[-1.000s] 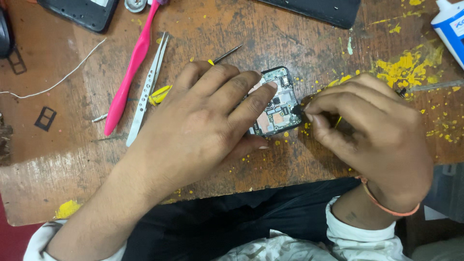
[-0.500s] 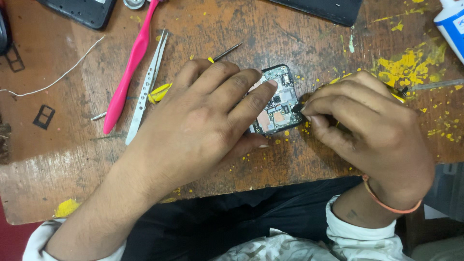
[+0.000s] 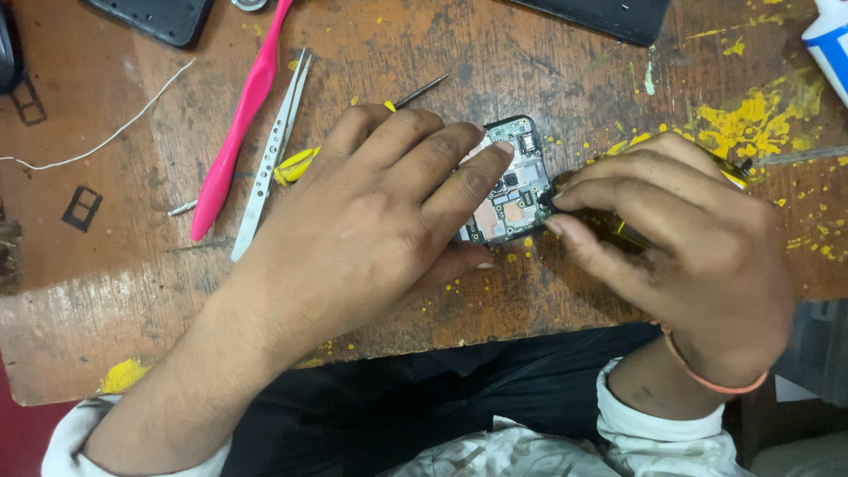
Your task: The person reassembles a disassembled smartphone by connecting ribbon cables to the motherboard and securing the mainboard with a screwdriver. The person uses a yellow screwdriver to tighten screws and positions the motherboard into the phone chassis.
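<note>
The person is leaning over a worn wooden table [image 3: 371,40], working on a small opened phone [image 3: 511,181] that is lying face down near the middle, a little toward the front edge. Its back cover is already off, so the circuit board and camera parts are showing; whether any screws or parts are out yet, I cannot tell.

The left hand [image 3: 371,221] is lying flat over the phone's left side, fingers spread narrow and pressing it down to the wood. The right hand [image 3: 680,238] is pinching a thin dark tool with a yellow handle [image 3: 729,172], fingertips closed tight around it, its tip meeting the phone's right edge. The board is sitting in its frame, so the work is looking early to midway.

Left of the hands, a pink plastic pry tool [image 3: 238,132] and steel tweezers [image 3: 272,155] are lying side by side, and a thin white wire [image 3: 97,141] is trailing toward the left edge. A dark phone cover [image 3: 159,16] is resting at the back edge. At the back right corner a white bottle with a blue label [image 3: 829,40] is standing, beside yellow stains [image 3: 751,119].
</note>
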